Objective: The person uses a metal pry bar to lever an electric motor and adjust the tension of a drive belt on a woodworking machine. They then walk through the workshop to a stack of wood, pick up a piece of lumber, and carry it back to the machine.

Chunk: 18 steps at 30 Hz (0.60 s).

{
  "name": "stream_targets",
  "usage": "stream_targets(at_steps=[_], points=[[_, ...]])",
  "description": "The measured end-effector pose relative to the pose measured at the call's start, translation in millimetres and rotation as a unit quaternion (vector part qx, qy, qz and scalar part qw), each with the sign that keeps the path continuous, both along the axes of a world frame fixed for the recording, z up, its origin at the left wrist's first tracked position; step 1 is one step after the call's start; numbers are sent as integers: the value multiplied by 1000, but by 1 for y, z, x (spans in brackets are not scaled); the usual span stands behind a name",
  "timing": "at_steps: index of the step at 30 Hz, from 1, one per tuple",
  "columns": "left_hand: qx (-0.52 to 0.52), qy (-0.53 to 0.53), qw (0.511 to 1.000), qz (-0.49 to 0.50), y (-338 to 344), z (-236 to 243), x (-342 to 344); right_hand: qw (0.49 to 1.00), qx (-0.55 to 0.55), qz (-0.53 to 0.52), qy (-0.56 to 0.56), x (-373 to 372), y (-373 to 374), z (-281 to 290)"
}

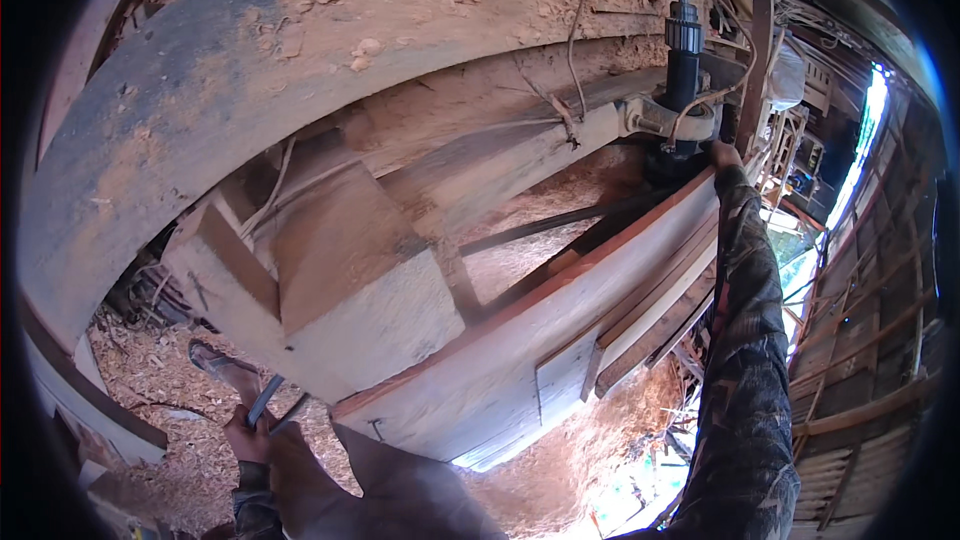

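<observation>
My left hand [250,437], low on the left, is closed around a grey metal bar [264,400]. A second grey bar [290,414] slants beside it; I cannot tell whether the two are joined. My right arm, in a dark patterned sleeve, reaches far up along the right. At its end my right hand [727,154] touches the far end of a wooden beam [600,275], close beneath a black drill-like spindle [683,70] with a ribbed collar. The right fingers are mostly hidden, so their grip does not show.
A broad curved board [200,90] strewn with wood shavings spans the top left. Below it sits a heavy wooden block frame [370,300]. A loose cable [573,40] loops near the spindle. Stacked planks [650,325] lie along the beam, and shavings [150,370] cover the ground around a sandalled foot [222,362].
</observation>
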State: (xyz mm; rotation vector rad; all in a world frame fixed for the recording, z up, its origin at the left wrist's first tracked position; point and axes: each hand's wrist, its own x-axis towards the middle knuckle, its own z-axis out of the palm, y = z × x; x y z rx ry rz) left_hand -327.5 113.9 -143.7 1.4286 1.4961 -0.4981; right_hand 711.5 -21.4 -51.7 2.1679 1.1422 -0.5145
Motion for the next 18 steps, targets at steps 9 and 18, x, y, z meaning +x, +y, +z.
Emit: stream_targets(at_steps=[9, 18], points=[[-43, -51, 997, 34, -1, -25, -11, 995, 38, -81, -35, 3, -1, 35], [12, -81, 996, 18, -3, -21, -75, 928, 272, 58, -247, -266, 108, 44]])
